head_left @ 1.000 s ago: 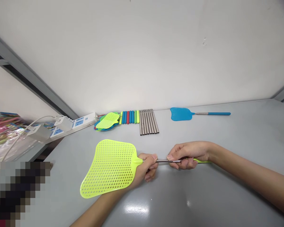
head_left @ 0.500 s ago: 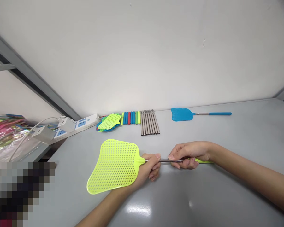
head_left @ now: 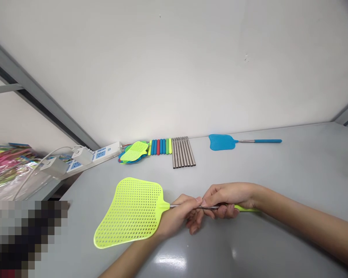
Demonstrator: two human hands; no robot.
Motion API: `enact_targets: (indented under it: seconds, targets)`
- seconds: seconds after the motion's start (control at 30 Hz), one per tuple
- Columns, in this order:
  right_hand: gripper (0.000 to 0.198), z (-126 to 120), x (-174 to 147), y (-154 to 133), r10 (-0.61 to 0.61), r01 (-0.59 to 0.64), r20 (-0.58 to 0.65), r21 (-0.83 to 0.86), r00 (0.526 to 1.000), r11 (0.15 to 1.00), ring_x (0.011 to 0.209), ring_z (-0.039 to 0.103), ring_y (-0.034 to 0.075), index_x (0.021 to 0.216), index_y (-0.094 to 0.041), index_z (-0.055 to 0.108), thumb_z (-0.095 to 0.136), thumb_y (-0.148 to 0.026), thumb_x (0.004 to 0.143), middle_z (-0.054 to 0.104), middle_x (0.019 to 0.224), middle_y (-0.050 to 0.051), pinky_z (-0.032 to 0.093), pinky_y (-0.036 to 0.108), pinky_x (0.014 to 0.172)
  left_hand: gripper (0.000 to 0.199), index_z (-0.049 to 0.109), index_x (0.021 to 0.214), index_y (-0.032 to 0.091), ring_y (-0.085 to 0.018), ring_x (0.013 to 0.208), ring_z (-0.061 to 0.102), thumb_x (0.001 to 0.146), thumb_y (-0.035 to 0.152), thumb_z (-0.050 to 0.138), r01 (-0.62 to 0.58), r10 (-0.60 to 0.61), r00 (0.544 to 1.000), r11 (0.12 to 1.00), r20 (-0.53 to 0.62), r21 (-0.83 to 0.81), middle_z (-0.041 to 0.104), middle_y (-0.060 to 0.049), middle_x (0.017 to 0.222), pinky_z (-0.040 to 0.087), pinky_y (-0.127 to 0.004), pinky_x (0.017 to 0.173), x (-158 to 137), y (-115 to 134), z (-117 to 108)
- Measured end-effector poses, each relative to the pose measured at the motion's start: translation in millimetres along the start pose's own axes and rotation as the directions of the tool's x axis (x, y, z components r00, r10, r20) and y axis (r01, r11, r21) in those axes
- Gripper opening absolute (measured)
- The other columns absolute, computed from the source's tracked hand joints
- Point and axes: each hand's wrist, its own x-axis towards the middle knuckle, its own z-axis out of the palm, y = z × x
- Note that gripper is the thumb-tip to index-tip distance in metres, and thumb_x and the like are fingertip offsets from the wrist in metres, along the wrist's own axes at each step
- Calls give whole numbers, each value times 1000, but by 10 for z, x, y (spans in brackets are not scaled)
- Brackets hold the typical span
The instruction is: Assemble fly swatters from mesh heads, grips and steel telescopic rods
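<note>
A yellow-green fly swatter (head_left: 130,212) is held sideways above the table, its perforated head to the left and its thin metal rod running right. My left hand (head_left: 181,212) grips the rod a short way from the head, thumb on top. Close beside it, nearly touching thumb to thumb, my right hand (head_left: 223,200) is closed around the rod further along. Part of the yellow-green handle (head_left: 246,208) shows beyond my right fingers, partly covered by the wrist.
Along the wall on the grey table (head_left: 292,173) lie stacked swatter heads (head_left: 135,151), a row of coloured grips (head_left: 160,147), several metal rods (head_left: 184,152) and a blue fly swatter (head_left: 222,142). At left are a white power strip (head_left: 104,153) with plugs and plastic-wrapped items (head_left: 8,170).
The swatter head has moved left and slightly down. My two hands have come together along the rod, closing the gap of bare metal between them.
</note>
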Motion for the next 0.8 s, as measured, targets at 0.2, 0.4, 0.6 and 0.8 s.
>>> enact_targets:
  seconds: [0.2,0.4,0.6,0.8]
  targets:
    - [29,-6,-11,2,-12,12,-1,-17,1000,1000,39,15,2,68,-15,49,46,-41,79,24,48,-9,10,17,36,41,45,51,15,-9,42,39,82,39,33,8,-3,999,996,52,-88,43,1,40,28,-24,48,14,-42,-43]
    - [27,-10,-30,-3,-31,32,11,-14,999,999,40,15,3,70,-15,49,44,-39,81,24,49,-9,10,17,36,37,39,52,17,-10,41,39,82,36,33,25,-17,998,989,58,-149,39,3,38,32,-26,50,14,-47,-64]
    - [28,-39,-37,11,-50,50,10,-23,999,998,40,15,2,72,-15,49,44,-40,82,26,50,-8,11,17,36,36,37,51,17,-10,41,39,82,36,34,2,0,1000,993,15,-119,37,4,36,33,-26,50,3,-35,-78]
    - [30,-56,-43,-2,-55,55,-2,-36,998,998,40,16,2,72,-15,50,45,-43,81,26,50,-8,10,17,36,35,36,50,18,-10,39,37,82,33,34,-7,10,1000,993,21,-120,35,5,35,33,-25,48,7,-22,-99]
